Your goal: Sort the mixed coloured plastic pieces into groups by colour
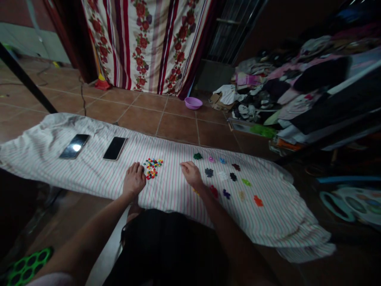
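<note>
My left hand [135,179] rests palm down on the striped cloth [172,190], its fingers laid out beside a mixed pile of tiny coloured pieces [152,163]. To the right of that pile, my right hand [191,173] hovers at or just above the cloth with thumb and fingertips pinched together. Whatever it may hold is too small to make out. Around it lie small single-colour heaps, among them a dark green heap [197,156], a pink heap [211,159], a grey heap [208,172] and a red heap [213,191]. My right forearm partly covers a yellow heap [196,191].
Two phones, a left one [74,146] with a glare spot and a right one [114,148], lie on the cloth's left part. Beyond stand a purple basin [193,103] on the tiles and a floral curtain [149,43]. Piled clothes [285,83] fill the right side.
</note>
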`<state>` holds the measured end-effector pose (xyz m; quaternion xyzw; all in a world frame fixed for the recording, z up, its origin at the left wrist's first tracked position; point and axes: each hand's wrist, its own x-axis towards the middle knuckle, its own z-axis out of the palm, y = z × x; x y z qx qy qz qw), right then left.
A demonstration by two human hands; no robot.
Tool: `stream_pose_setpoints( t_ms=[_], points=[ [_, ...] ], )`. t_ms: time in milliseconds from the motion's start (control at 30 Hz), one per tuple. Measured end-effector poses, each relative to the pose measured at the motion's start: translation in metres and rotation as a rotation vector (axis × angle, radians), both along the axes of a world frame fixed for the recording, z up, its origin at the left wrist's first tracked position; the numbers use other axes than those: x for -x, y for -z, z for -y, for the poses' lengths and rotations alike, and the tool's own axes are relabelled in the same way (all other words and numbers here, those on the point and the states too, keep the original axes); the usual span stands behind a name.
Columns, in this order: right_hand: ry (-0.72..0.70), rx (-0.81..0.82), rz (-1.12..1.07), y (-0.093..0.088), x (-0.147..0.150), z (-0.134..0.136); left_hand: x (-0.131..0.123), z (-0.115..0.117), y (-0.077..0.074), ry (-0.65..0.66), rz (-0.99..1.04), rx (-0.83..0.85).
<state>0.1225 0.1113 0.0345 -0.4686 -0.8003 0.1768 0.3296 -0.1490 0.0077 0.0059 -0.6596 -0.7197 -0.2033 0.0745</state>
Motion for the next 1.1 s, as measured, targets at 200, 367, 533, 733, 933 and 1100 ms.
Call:
stream_pose_setpoints(
  t_ms=[200,367,533,733,933,1100],
  points=[
    [-0.163,0.102,0.060,0.010,0.080,0.000,-0.001,0.000,0.000,0.002,0.004,-0.016],
    [-0.177,0.140,0.213,0.008,0.109,-0.004,-0.001,0.001,-0.002,0.007,0.022,-0.010],
    [-0.094,0.184,0.358,0.000,0.114,-0.003,-0.001,0.000,-0.001,0.005,0.015,-0.017],
    [-0.033,0.223,0.439,-0.008,0.122,0.000,-0.001,0.000,0.002,0.004,-0.015,-0.016],
    [0.019,0.282,0.415,-0.011,0.128,0.000,-0.002,0.001,-0.002,0.006,0.004,-0.001],
    [0.010,0.279,0.411,-0.011,0.130,0.001,-0.002,0.001,-0.004,0.006,0.021,0.002]
  ],
)
